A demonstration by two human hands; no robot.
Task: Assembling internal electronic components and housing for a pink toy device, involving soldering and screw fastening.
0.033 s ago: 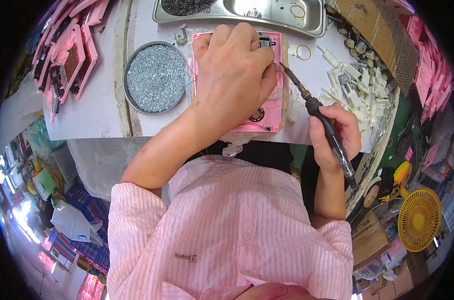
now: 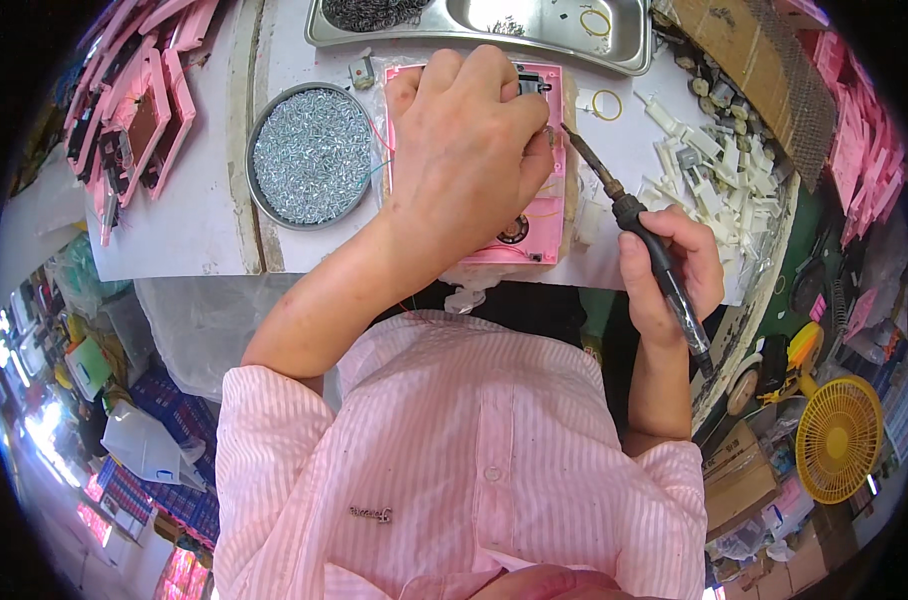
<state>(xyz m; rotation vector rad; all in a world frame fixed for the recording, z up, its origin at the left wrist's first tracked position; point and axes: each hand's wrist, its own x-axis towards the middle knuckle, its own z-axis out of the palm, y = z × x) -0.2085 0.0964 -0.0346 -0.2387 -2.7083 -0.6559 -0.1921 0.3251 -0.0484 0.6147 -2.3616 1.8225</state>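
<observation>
A pink plastic casing (image 2: 547, 228) lies on the table with its inside facing up. Over it rests my left hand (image 2: 459, 150), fingers bent down into the casing; the fingertips and whatever they grip are hidden beneath the hand. A black part (image 2: 532, 85) shows near the casing's top right, and a round black part (image 2: 514, 230) near its lower edge. Thin red and green wires come out on the left side. My right hand (image 2: 702, 268) is closed round the dark handle of a soldering iron (image 2: 629, 212). Its tip points up and left, just right of the casing.
A round tin (image 2: 255, 188) of small silvery screws stands left of the casing. Behind lies a metal tray (image 2: 444, 25) with dark small parts. White plastic pieces (image 2: 704, 165) are heaped at right, beside cardboard (image 2: 764, 70). Pink casings (image 2: 144, 110) pile up at far left.
</observation>
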